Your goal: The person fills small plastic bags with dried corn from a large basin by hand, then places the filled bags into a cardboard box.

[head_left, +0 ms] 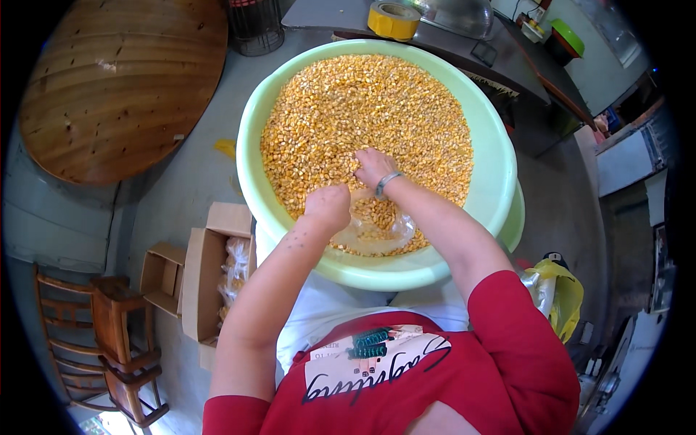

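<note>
A large pale green basin full of yellow corn kernels stands in front of me. Inside its near part lies a clear plastic bag with some kernels in it. My left hand is closed on the bag's left edge. Just beyond the bag, my right hand, with a bracelet at the wrist, is curled low over the kernels. Its fingertips are partly hidden, so what they hold does not show. The right forearm passes over the bag's right side.
Open cardboard boxes, one with filled clear bags, sit left of the basin. Stacked wooden chairs and a round wooden tabletop are further left. Yellow tape lies on the far table. A yellow plastic bag is at the right.
</note>
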